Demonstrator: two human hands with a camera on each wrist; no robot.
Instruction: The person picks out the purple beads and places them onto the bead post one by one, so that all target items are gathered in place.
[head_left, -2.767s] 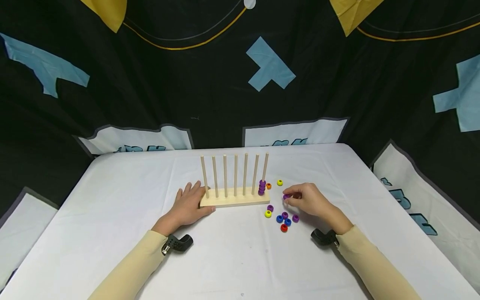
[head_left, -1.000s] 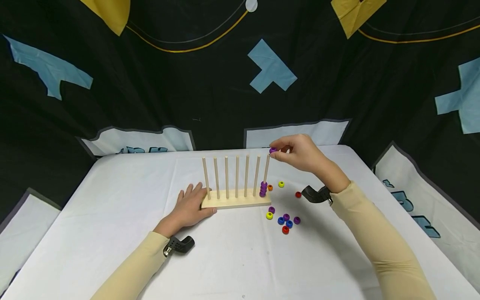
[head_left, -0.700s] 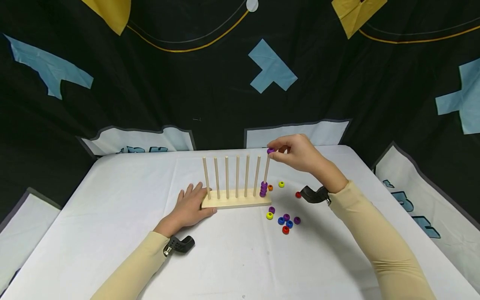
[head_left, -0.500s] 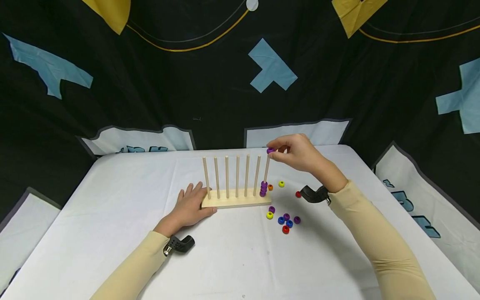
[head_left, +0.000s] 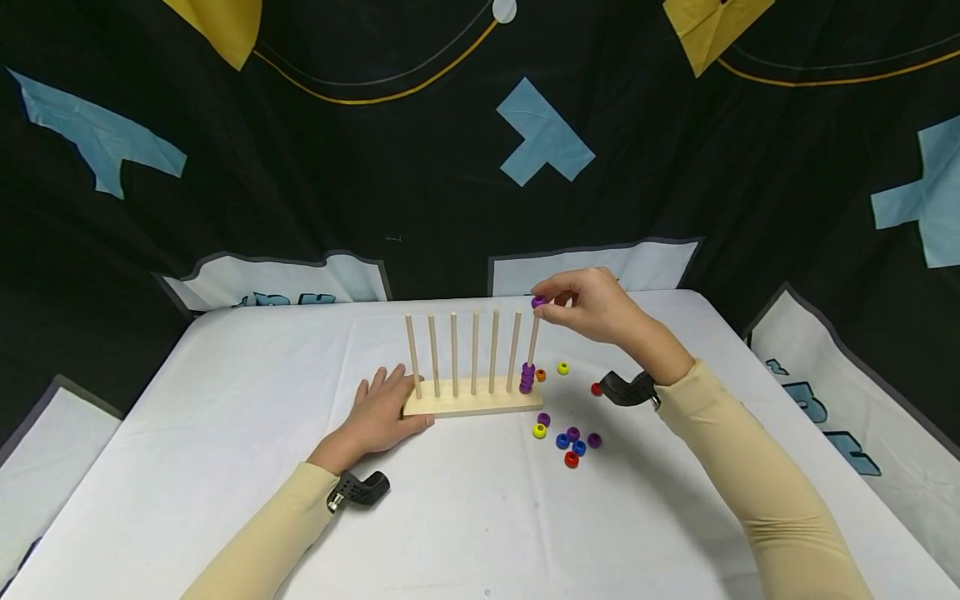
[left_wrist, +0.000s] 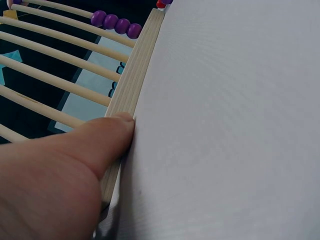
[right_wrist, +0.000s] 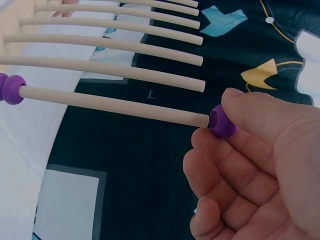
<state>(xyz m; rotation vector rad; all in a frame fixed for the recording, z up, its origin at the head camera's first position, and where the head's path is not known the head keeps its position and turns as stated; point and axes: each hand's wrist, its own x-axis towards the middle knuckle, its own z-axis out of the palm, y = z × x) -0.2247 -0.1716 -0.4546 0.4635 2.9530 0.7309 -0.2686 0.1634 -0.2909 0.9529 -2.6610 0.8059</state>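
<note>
A wooden peg rack (head_left: 472, 404) with several upright pegs stands on the table, several purple beads (head_left: 527, 379) stacked at the foot of its rightmost peg (head_left: 533, 340). My left hand (head_left: 378, 417) lies at the rack's left end, fingers extended. In the left wrist view its thumb (left_wrist: 107, 137) presses along the front edge of the base. Thumb and index finger of my right hand (head_left: 592, 308) pinch a purple bead (right_wrist: 223, 121) at the top of the rightmost peg. In the right wrist view the bead's hole faces the peg tip (right_wrist: 202, 120), right at its end.
Loose beads lie right of the rack: an orange one (head_left: 541, 376), yellow ones (head_left: 562, 367), red ones (head_left: 572, 459), blue ones (head_left: 562, 441) and purple ones (head_left: 594, 440). A white cloth (head_left: 450, 517) covers the table. A dark curtain (head_left: 390, 192) hangs behind.
My right hand has carried a purple bead up from the table to the rightmost peg's tip, lately shifting slightly left. A red bead it hid now shows. My left hand stays at the rack.
</note>
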